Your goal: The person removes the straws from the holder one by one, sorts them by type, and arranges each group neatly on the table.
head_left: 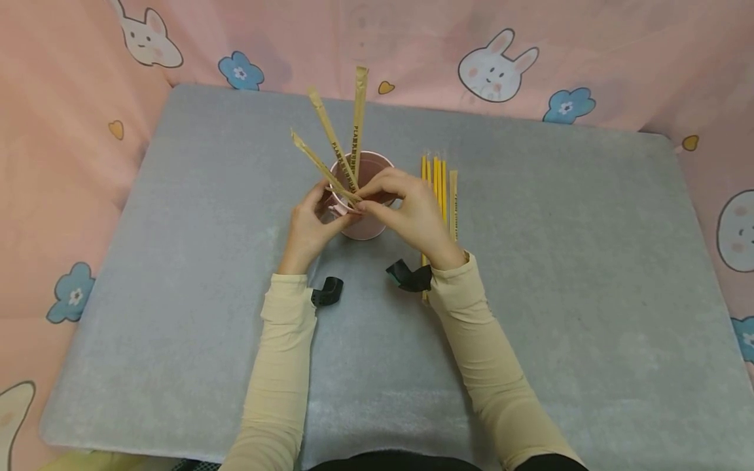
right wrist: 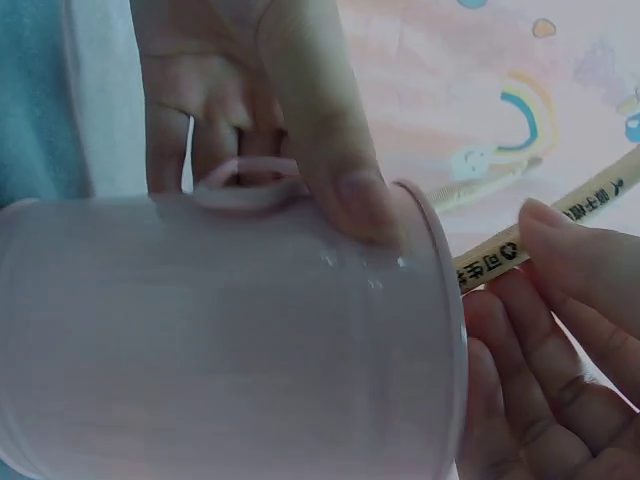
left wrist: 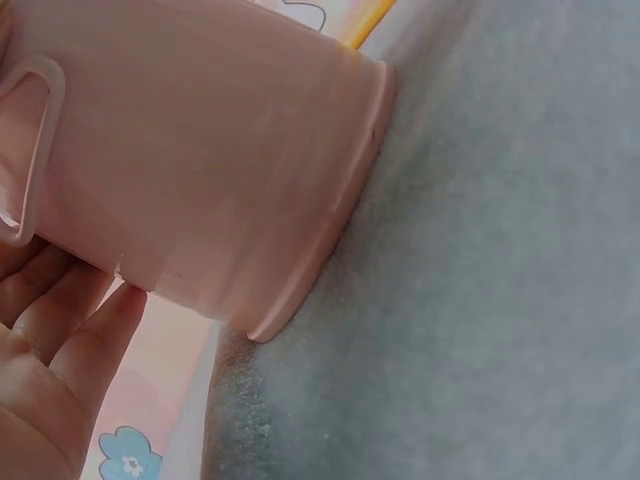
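A pink cup (head_left: 366, 230) with a side handle (left wrist: 50, 130) stands on the grey table. My left hand (head_left: 310, 226) grips it by the handle side, with the thumb near the rim in the right wrist view. Paper-wrapped straws lean out of the cup: one nearly upright (head_left: 360, 104), one tilted left (head_left: 324, 118) and a lower one (head_left: 309, 152). At the rim, my right hand (head_left: 412, 206) pinches a printed paper-wrapped straw (right wrist: 490, 258) between thumb and fingers. The lower ends of the straws are hidden by the cup and fingers.
Right of the cup lie several slim yellow sticks (head_left: 436, 176) with clear wrapping at their ends, and another paper-wrapped straw (head_left: 453, 203) beside them. My right forearm partly covers them. A pink patterned curtain (head_left: 406, 59) hangs behind the table (head_left: 577, 294).
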The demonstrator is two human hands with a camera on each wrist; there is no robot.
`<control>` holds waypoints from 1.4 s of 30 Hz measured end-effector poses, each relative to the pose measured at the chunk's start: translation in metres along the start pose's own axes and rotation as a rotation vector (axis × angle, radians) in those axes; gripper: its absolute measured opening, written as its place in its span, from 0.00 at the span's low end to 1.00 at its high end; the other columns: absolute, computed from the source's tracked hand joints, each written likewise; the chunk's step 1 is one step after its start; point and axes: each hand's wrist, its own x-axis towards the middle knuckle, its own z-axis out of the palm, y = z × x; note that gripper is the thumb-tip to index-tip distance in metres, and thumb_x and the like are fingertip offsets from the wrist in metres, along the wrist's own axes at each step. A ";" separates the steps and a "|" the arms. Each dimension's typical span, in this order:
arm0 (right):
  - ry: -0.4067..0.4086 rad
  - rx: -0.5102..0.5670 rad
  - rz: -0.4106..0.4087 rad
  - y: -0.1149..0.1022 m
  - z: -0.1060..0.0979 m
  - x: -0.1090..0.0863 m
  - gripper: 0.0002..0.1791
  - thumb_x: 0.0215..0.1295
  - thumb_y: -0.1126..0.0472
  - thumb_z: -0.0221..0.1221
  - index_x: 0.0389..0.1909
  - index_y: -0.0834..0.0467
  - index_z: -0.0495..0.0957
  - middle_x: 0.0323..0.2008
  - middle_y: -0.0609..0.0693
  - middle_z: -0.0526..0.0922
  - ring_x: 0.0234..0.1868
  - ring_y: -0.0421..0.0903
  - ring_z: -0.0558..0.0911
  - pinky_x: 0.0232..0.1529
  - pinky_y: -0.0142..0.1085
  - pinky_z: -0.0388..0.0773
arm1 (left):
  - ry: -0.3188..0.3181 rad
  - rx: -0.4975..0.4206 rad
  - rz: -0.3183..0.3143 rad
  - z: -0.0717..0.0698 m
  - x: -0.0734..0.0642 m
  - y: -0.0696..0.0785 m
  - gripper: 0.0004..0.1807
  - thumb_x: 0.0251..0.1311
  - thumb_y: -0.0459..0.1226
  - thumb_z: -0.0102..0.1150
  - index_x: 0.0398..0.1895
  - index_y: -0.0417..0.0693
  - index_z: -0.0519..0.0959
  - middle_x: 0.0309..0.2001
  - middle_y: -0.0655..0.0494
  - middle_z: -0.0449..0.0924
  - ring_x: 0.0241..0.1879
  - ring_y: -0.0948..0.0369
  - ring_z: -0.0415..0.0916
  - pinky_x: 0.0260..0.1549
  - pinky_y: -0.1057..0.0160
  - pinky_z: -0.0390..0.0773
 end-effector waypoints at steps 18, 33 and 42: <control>0.239 0.204 0.057 0.007 -0.027 -0.005 0.04 0.55 0.76 0.62 0.32 0.73 0.79 0.31 0.58 0.81 0.33 0.42 0.80 0.38 0.35 0.78 | 0.014 -0.026 -0.030 0.002 0.001 0.001 0.40 0.44 0.27 0.72 0.64 0.34 0.65 0.60 0.39 0.70 0.58 0.50 0.70 0.57 0.63 0.69; 0.407 0.409 0.055 0.004 -0.051 -0.011 0.05 0.56 0.76 0.62 0.32 0.75 0.78 0.29 0.51 0.84 0.31 0.46 0.81 0.38 0.37 0.78 | 0.015 -0.017 -0.008 0.001 0.001 0.000 0.41 0.45 0.27 0.71 0.65 0.35 0.65 0.60 0.40 0.70 0.58 0.51 0.70 0.57 0.63 0.69; 0.501 0.514 0.059 -0.001 -0.062 -0.014 0.02 0.56 0.76 0.62 0.31 0.69 0.80 0.28 0.55 0.84 0.30 0.48 0.81 0.39 0.38 0.79 | 0.013 -0.017 -0.007 0.001 0.000 0.001 0.41 0.45 0.27 0.71 0.65 0.34 0.64 0.59 0.40 0.71 0.57 0.51 0.71 0.57 0.61 0.69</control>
